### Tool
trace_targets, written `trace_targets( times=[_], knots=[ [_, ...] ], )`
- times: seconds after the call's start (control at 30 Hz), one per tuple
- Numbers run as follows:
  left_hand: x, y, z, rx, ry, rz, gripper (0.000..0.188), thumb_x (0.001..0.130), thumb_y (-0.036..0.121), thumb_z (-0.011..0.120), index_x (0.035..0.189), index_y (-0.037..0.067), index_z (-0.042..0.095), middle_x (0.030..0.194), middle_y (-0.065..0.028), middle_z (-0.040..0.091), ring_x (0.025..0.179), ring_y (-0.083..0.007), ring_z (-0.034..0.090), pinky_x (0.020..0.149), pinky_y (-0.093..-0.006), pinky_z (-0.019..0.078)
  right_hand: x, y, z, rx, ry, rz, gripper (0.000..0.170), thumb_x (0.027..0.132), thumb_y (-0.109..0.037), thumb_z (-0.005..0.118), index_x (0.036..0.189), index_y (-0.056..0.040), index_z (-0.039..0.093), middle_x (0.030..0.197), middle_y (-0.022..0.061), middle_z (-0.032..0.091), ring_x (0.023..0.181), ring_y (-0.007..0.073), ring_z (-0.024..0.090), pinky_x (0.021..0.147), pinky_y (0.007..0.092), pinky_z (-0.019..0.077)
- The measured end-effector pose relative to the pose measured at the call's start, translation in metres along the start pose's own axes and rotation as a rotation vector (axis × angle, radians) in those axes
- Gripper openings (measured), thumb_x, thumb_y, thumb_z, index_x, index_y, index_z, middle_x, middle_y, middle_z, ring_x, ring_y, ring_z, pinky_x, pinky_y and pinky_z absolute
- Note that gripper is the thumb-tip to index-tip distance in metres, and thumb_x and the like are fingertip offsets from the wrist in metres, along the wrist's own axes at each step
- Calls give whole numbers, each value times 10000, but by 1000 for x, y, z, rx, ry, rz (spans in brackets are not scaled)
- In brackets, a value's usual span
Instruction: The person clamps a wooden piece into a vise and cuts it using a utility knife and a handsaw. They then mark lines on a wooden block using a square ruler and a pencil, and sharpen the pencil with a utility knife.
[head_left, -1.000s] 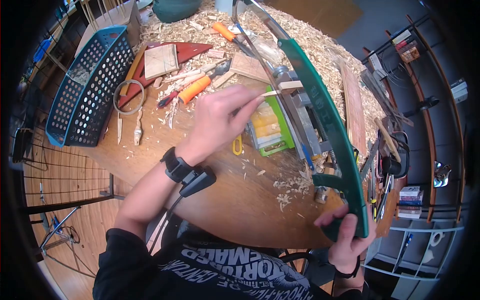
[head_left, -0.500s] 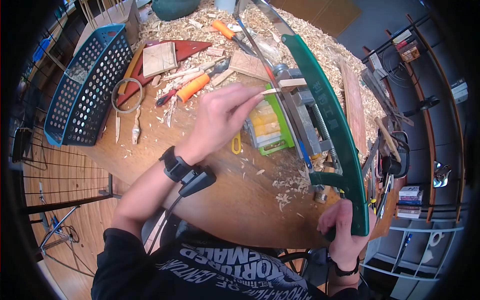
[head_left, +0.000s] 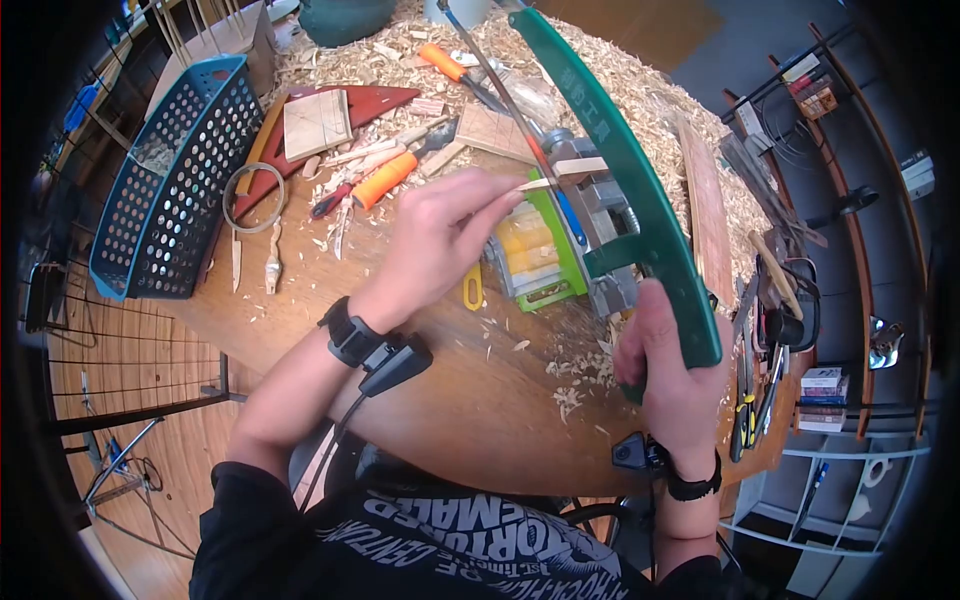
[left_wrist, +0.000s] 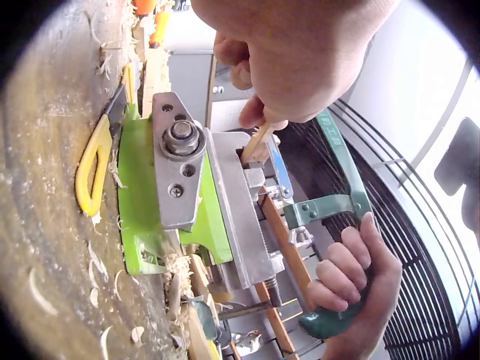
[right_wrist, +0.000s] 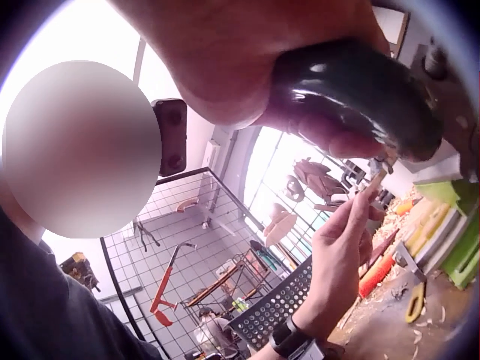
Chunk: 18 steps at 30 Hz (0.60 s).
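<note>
In the head view my right hand point(head_left: 675, 385) grips the handle of a green hacksaw point(head_left: 600, 120), with the thumb along its side. The blade point(head_left: 508, 102) crosses a thin wooden strip point(head_left: 580, 166) at the metal vise point(head_left: 600, 200). My left hand point(head_left: 430, 235) pinches the strip's near end between thumb and fingers. From the left wrist, the strip point(left_wrist: 256, 142) stands at the vise jaws just below the left hand point(left_wrist: 300, 60), and curled right-hand fingers point(left_wrist: 341, 270) show round the handle. In the right wrist view the dark green handle point(right_wrist: 352, 97) fills the palm.
Beside the vise lies a lime-green case point(head_left: 572, 255) with yellow pieces, near a yellow-handled cutter point(head_left: 473, 288). Orange-handled tools point(head_left: 385, 180), a tape ring point(head_left: 255, 195) and a blue perforated basket point(head_left: 175, 185) are on the left. Wood shavings point(head_left: 640, 110) cover the table's far part.
After a slight pull toward the body, the right hand has pushed the hacksaw forward, and its handle end is now closer to the vise. The left hand stays on the strip.
</note>
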<state>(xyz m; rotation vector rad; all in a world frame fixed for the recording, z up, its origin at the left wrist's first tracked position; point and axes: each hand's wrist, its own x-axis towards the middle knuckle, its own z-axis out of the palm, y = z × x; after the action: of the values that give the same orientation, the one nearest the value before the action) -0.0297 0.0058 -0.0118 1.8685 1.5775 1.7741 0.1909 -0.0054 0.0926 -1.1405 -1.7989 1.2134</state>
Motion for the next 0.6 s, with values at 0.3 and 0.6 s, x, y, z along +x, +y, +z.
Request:
trace_targets(
  times=[0.3,0.6],
  knots=[
    [-2,9,0,62,4,-63,163,912,55,668,1055,-5,719,757,-80,643,609,-127,555,536,-263,419,-8,26,5,172,-92,-10,221,1040,-158,501,879,-8,516,580,19,430,487,110,419,458,265,354],
    [-3,9,-1,79,26,-47,165,908,59,674,1059,25,728,714,-59,613,567,-104,498,493,-258,367,-35,43,0,33,-19,-23,317,974,-117,539,679,-3,533,563,38,499,473,134,466,465,290,346]
  ],
)
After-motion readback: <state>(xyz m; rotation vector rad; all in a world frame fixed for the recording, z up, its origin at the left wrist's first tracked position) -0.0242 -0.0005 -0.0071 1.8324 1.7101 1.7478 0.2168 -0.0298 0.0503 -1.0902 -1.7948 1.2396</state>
